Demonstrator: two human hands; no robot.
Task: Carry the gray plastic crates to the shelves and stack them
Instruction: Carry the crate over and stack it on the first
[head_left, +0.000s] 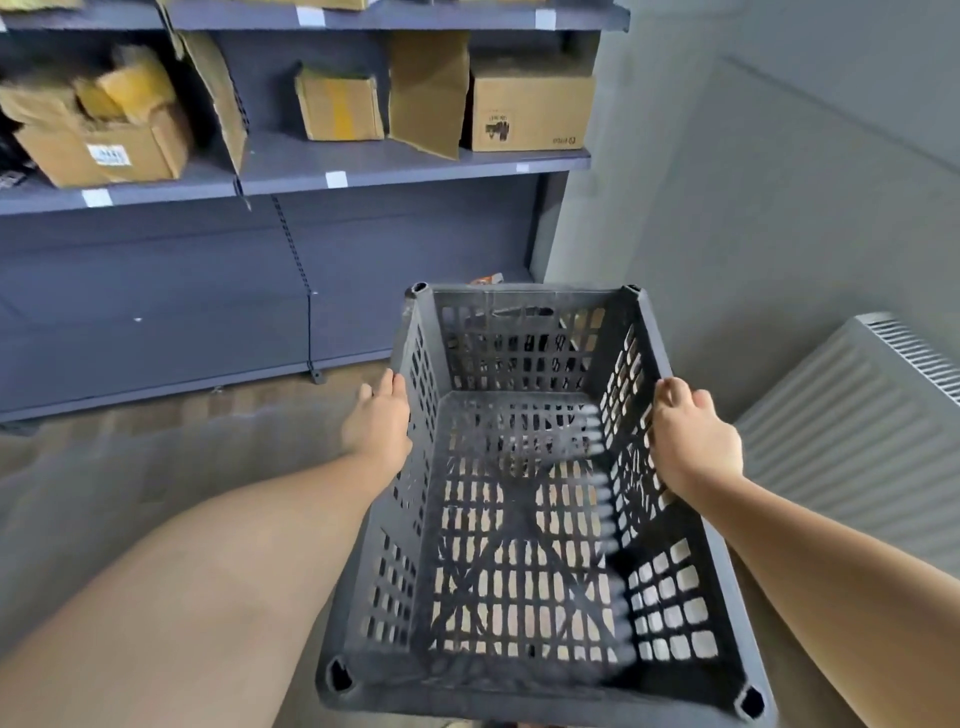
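1. The left hand (379, 423) and the right hand (693, 434) each gripped a side rim of the crate (524, 519).
2. The crate hung above the floor (130, 467), near the shelves (363, 161) of boxes (530, 104).

Cardboard boxes occupy the middle level. At far left, an open box (104, 145) with a white label holds crumpled packing material. A loose cardboard sheet (215, 93) leans just beside it. Further right stand a small box (340, 106) with a yellow tape stripe, a bent cardboard sheet (428, 88), and a closed box (530, 111) with black print. A white ribbed radiator (852, 415) is at right against the grey wall (779, 182). The floor (156, 441) is wood-toned.
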